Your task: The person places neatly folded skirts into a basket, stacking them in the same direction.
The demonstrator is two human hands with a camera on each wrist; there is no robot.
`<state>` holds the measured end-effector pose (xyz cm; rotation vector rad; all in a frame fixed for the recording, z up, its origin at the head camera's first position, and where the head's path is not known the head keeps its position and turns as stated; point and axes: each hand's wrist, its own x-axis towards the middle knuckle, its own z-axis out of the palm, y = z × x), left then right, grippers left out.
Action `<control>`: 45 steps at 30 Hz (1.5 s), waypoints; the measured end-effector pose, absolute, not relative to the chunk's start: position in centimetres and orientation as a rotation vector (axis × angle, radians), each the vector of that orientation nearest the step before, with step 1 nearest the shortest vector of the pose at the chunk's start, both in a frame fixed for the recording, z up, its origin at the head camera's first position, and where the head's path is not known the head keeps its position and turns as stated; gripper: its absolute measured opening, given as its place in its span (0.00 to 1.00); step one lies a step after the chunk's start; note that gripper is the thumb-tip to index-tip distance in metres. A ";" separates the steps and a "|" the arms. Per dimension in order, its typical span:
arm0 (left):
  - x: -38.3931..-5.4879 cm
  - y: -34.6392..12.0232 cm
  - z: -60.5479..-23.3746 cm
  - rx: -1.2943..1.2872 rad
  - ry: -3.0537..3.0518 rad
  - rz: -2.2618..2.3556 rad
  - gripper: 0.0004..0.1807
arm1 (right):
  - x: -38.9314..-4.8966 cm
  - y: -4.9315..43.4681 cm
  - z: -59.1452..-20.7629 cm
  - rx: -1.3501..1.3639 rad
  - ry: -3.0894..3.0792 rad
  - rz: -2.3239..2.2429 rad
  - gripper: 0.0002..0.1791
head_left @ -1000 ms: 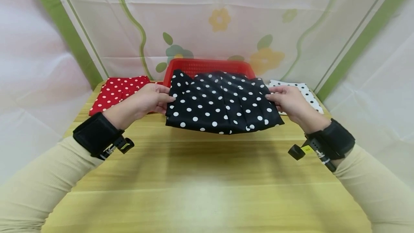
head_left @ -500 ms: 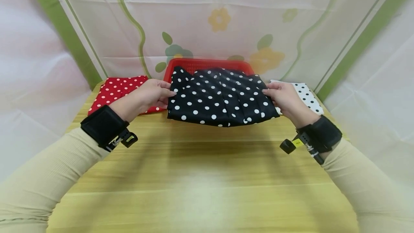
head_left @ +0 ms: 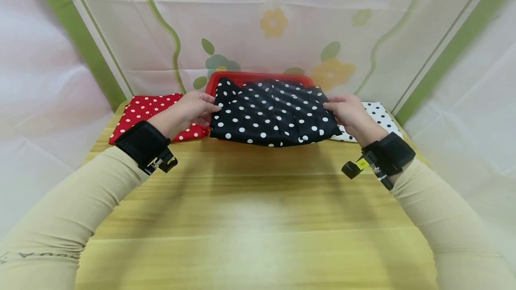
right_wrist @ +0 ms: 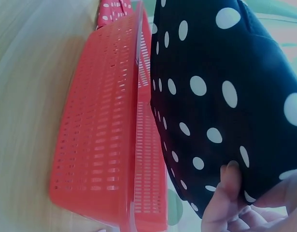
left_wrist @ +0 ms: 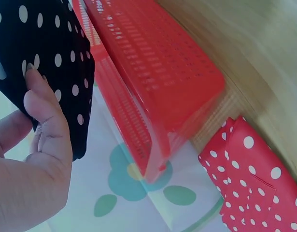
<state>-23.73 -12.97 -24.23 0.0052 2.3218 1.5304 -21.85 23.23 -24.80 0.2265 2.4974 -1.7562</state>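
A black cloth with white polka dots (head_left: 274, 113), folded and somewhat rumpled, is held up by both hands over the red plastic basket (head_left: 260, 76). My left hand (head_left: 194, 107) pinches its left edge between thumb and fingers. At the opposite edge, my right hand (head_left: 347, 110) pinches the fabric the same way. In the left wrist view the cloth (left_wrist: 56, 72) hangs above the perforated basket (left_wrist: 158, 58). The right wrist view has the basket's long side (right_wrist: 97, 135) beside and below the cloth (right_wrist: 216, 96). Most of the basket's inside is hidden in the head view.
A folded red cloth with white dots (head_left: 143, 111) lies left of the basket on the wooden table (head_left: 258, 218). To the right lies a folded white cloth with black dots (head_left: 380, 115), partly behind my right hand. A flowered curtain (head_left: 282, 21) hangs behind the basket.
Both hands have moved forward with the black cloth, which now covers more of the basket in the head view. The right hand has also shifted slightly left.
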 end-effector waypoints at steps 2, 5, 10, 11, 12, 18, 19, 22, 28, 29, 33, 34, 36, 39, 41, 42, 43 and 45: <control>-24.0 -13.1 -24.3 -0.016 2.324 1.528 0.24 | -22.1 23.0 -24.9 0.234 2.478 -1.774 0.23; -24.4 -13.1 -24.3 -0.043 2.329 1.531 0.23 | -22.7 22.8 -25.0 0.245 2.456 -1.777 0.24; -25.3 -12.9 -24.4 -0.071 2.363 1.504 0.23 | -23.6 22.5 -25.3 0.290 2.450 -1.769 0.25; -25.4 -12.7 -24.4 -0.074 2.368 1.498 0.23 | -23.8 22.5 -25.3 0.301 2.454 -1.767 0.25; -25.6 -12.6 -24.5 -0.076 2.368 1.497 0.23 | -24.0 22.5 -25.4 0.313 2.454 -1.768 0.25; -26.6 -11.7 -25.0 -0.114 2.337 1.537 0.22 | -25.1 22.6 -26.2 0.349 2.452 -1.788 0.26; -26.8 -11.5 -25.1 -0.119 2.330 1.547 0.22 | -25.3 22.6 -26.3 0.356 2.449 -1.796 0.26; -27.4 -11.2 -25.3 -0.130 2.325 1.569 0.24 | -25.9 22.5 -26.4 0.374 2.442 -1.802 0.26; -28.2 -10.3 -25.7 -0.157 2.328 1.601 0.24 | -27.0 22.3 -27.1 0.426 2.436 -1.808 0.25; -28.3 -10.2 -25.7 -0.161 2.329 1.602 0.24 | -27.1 22.3 -27.2 0.433 2.440 -1.809 0.25; -28.8 -10.0 -26.0 -0.170 2.335 1.609 0.23 | -27.7 22.1 -27.7 0.430 2.463 -1.805 0.25; -28.9 -10.0 -26.1 -0.173 2.335 1.618 0.24 | -27.8 22.0 -27.8 0.428 2.457 -1.814 0.24; -29.0 -9.9 -26.2 -0.188 2.338 1.638 0.23 | -28.0 21.8 -27.9 0.424 2.454 -1.818 0.24; -29.3 -9.7 -26.4 -0.228 2.330 1.681 0.23 | -28.3 21.5 -28.0 0.426 2.455 -1.832 0.23; -29.3 -9.6 -26.4 -0.248 2.324 1.703 0.22 | -28.4 21.3 -28.0 0.429 2.465 -1.830 0.23; -29.4 -9.6 -26.4 -0.257 2.320 1.715 0.22 | -28.4 21.2 -27.9 0.433 2.469 -1.832 0.23; -29.4 -9.5 -26.4 -0.264 2.318 1.726 0.22 | -28.4 21.1 -27.9 0.436 2.472 -1.833 0.23; -29.5 -9.5 -26.3 -0.266 2.322 1.736 0.22 | -28.5 21.0 -27.7 0.447 2.475 -1.825 0.23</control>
